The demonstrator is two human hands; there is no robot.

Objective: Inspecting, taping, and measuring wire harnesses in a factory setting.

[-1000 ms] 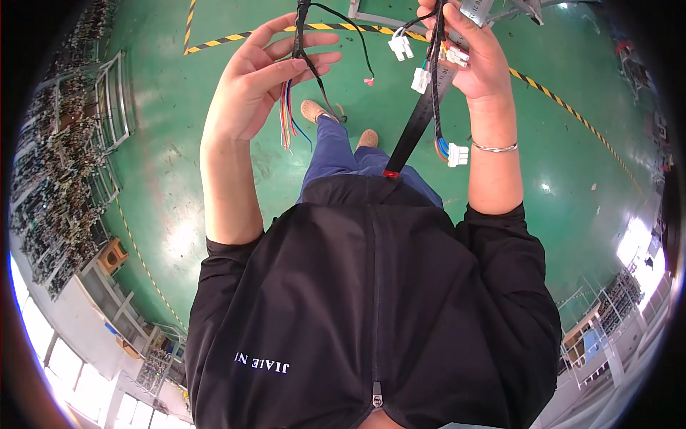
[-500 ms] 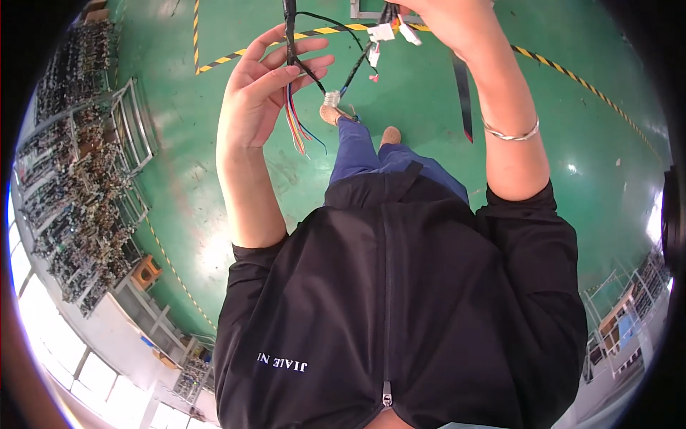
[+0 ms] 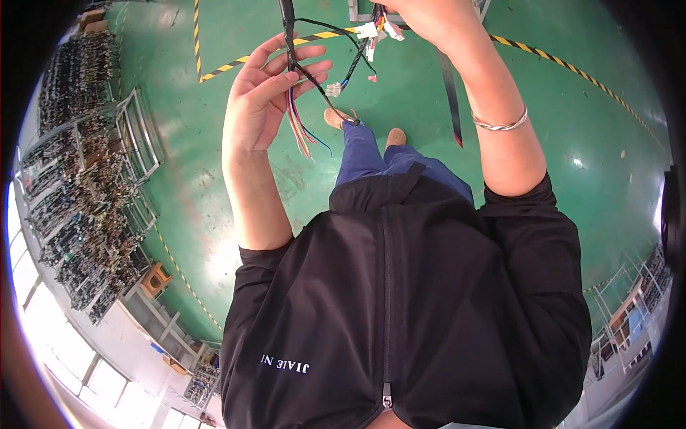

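Wire harness (image 3: 288,30): held in the air above the green floor (image 3: 189,179), ahead of the torso, its upper end running out of view; left hand (image 3: 259,104) pinches the black trunk lightly at the fork, thumb laid over it, other fingers spread behind; right hand (image 3: 439,25) is by the connector branches, its fingertips cut off by the upper edge, so cannot tell whether they pinch.

Handling (judged): light; trunk flexible yet springy, branches limp and likely to swing or tangle; sheath probably smooth, not very slippery; bare-looking wire ends the delicate part; best hold on the taped trunk near the fork, or on connector housings, not single wires.

Count: 1 harness; 2 hands; 4 pale connectors (image 3: 334,89) discernible, overlap may hide more; 1 small pink tip (image 3: 372,79); 1 bundle of loose coloured wires (image 3: 296,129), strands too fine to count; 1 dark strip (image 3: 450,96) below the right forearm; 1 bracelet (image 3: 501,126); 2 shoes (image 3: 395,137).
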